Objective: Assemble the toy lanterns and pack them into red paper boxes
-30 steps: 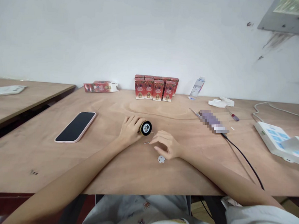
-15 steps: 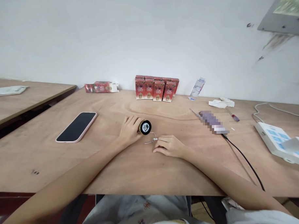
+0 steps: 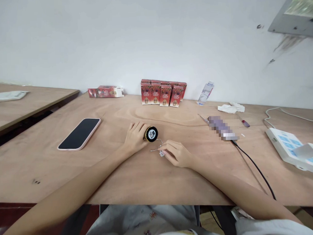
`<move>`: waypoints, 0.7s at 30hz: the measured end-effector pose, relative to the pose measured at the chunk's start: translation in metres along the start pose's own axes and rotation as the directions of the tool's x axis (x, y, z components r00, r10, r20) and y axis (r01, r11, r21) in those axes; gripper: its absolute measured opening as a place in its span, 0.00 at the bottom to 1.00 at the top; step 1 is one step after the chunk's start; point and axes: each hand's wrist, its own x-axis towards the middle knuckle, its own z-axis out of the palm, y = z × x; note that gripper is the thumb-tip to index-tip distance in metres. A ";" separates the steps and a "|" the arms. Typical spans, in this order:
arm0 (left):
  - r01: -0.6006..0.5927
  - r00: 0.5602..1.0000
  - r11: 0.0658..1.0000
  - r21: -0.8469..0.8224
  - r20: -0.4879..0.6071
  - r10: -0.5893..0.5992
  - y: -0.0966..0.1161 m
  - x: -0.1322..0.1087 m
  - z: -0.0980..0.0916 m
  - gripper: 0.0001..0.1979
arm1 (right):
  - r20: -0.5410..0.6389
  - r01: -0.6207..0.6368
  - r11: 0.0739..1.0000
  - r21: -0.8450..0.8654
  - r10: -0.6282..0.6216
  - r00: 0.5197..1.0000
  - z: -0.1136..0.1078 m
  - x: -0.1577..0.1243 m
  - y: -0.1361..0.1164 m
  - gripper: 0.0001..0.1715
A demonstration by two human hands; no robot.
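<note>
My left hand [image 3: 135,137] is wrapped around a small black and gold round jar [image 3: 151,134] that lies on its side on the wooden table [image 3: 148,179], its labelled end facing me. A thin string or wire [image 3: 157,146] runs from the jar towards my right hand [image 3: 176,152]. The fingers of that hand are pinched on a small white tag [image 3: 162,153] at the end of the string, just in front of the jar.
A black phone in a pink case [image 3: 79,133] lies to the left. Several red boxes [image 3: 163,92] stand at the wall, another red box [image 3: 105,91] lies left of them. A plastic bottle [image 3: 206,92], crumpled tissue [image 3: 230,108], a cabled device [image 3: 222,129] and a white power strip [image 3: 288,147] are to the right.
My right hand moved from over the white tag on the table, closed on it, and now holds it pinched next to the string. My left hand stayed on the jar.
</note>
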 end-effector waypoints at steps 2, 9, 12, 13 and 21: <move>-0.003 1.000 1.000 0.001 -0.004 0.003 0.000 0.000 0.001 0.13 | 0.055 -0.050 0.999 0.019 0.049 0.997 -0.002 0.001 0.001 0.12; -0.020 1.000 1.000 -0.019 0.000 0.020 0.000 -0.001 0.000 0.13 | 0.164 -0.065 0.998 -0.014 0.066 0.984 0.003 0.000 0.008 0.10; -0.022 1.000 0.999 -0.028 0.015 0.022 0.001 0.000 0.000 0.13 | 0.143 -0.037 0.999 0.032 0.032 0.989 0.006 -0.002 0.011 0.10; -0.023 1.000 0.999 -0.028 0.016 0.024 0.001 0.000 0.000 0.13 | 0.136 -0.036 0.998 0.050 0.029 0.990 0.007 -0.002 0.011 0.10; -0.014 1.000 1.000 -0.015 0.006 0.014 0.001 -0.001 0.002 0.13 | 0.160 -0.089 0.967 0.238 0.051 0.986 0.002 -0.003 0.011 0.16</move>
